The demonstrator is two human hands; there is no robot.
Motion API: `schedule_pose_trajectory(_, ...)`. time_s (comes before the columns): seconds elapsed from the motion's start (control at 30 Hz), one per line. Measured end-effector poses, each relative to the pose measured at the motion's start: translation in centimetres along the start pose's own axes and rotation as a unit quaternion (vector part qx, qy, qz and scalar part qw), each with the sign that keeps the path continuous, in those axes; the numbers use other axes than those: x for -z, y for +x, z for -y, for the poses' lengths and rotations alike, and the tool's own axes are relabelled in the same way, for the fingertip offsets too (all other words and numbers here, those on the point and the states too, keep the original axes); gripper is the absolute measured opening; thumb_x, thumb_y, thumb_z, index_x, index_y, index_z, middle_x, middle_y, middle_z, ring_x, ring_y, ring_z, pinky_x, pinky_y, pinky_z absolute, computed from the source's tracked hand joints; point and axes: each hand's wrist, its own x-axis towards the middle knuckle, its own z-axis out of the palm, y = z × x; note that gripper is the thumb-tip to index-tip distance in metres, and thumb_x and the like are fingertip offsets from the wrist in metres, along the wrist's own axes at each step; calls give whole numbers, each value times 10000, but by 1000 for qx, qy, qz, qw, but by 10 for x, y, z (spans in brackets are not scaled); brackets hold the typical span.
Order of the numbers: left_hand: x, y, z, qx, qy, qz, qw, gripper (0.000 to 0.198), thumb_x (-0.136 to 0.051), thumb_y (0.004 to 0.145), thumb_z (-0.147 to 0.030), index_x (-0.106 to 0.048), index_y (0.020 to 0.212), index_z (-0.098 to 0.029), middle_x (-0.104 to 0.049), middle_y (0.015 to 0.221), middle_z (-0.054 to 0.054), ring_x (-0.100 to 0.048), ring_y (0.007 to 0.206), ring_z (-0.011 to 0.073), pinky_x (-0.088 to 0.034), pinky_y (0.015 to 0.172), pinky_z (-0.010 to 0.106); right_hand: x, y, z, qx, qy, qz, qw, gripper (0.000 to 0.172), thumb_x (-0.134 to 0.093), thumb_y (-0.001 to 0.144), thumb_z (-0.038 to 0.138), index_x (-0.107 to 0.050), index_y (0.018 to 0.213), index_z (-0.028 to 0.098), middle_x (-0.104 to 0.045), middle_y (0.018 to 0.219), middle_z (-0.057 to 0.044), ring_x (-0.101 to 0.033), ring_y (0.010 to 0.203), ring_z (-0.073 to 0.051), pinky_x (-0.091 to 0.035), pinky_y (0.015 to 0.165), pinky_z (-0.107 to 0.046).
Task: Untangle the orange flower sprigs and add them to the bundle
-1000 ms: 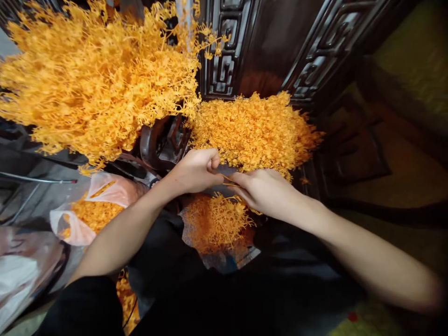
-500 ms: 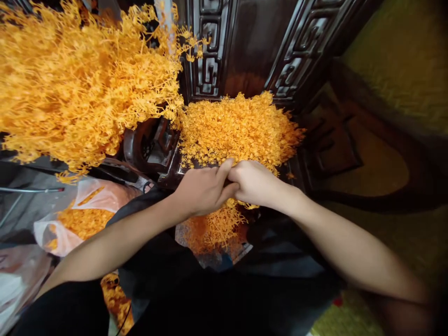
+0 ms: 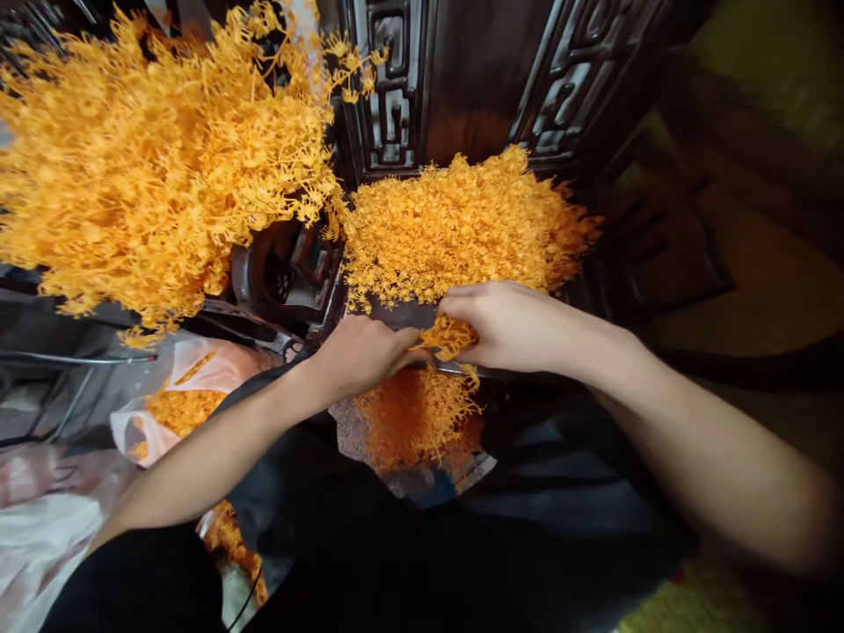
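Observation:
In the head view my left hand [image 3: 362, 353] and my right hand [image 3: 505, 323] meet above my lap. A small orange flower-like sprig [image 3: 449, 338] stretches between them. My right hand is closed round its right part, while my left hand pinches its left end. Just behind my hands a dense heap of orange flower-like sprigs [image 3: 462, 229] lies on a dark wooden seat. Below my hands is a pile of thin orange pieces [image 3: 415, 418] on a clear plastic sheet [image 3: 349, 431]. My left fingertips are partly hidden.
A larger mass of orange sprigs [image 3: 164, 176] rises at the left, beside the carved armrest [image 3: 254, 272]. A pinkish plastic bag [image 3: 217, 360] with orange pieces stands on the floor at left. Behind the heap is a carved dark wooden backrest [image 3: 471, 79].
My hands were together over the work and have moved apart, so the orange sprig between them now shows. My right hand has shifted right, my left hand slightly left.

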Motion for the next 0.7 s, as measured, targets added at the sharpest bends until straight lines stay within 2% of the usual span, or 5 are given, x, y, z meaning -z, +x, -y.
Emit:
schedule_pose_trajectory(0.17, -17, 19, 1, 7, -156, 34, 987, 419, -479, 1002, -528, -612, 770, -204, -509, 611, -2, -468, 568, 147, -343, 639, 294, -4, 4, -6, -15, -60, -31, 998, 274, -705, 821, 195, -692, 1095, 182, -690, 1015, -105, -639, 892, -256, -431, 732, -340)
schedule_pose_trajectory(0.3, -15, 31, 4, 63, -417, 52, 905, 456, -375, 1020, -546, -479, 722, -216, -407, 565, -44, -369, 516, 113, -311, 562, 262, 5, 3, -21, -89, -54, -289, 952, 516, -667, 925, 369, -568, 1396, 181, -582, 1329, -192, -530, 1236, -387, -435, 982, -540)
schedule_pose_trajectory(0.4, -13, 37, 3, 104, -504, 17, 857, 469, -314, 1020, -580, -402, 718, -233, -330, 524, -67, -298, 470, 109, -267, 508, 261, 9, 1, -28, -117, 36, -426, 896, 454, -495, 1022, 420, -552, 1410, 191, -578, 1303, -177, -565, 1203, -327, -463, 993, -511)
schedule_pose_trajectory(0.63, -35, 54, -4, 61, -380, -110, 916, 299, -426, 963, -298, -501, 692, -196, -559, 704, -7, -503, 703, 135, -412, 708, 276, 0, 9, 1, -72, 14, -267, 961, 816, -596, 908, 666, -435, 1549, 187, -586, 1278, -187, -583, 1128, -334, -478, 933, -466)
schedule_pose_trajectory(0.7, -37, 56, -9, 52, -347, -116, 929, 289, -417, 955, -274, -497, 688, -198, -553, 701, -7, -502, 709, 141, -401, 715, 282, -2, 15, 3, -73, -33, -225, 971, 625, -549, 967, 599, -587, 1432, 184, -626, 1166, -170, -593, 1055, -311, -453, 895, -434)
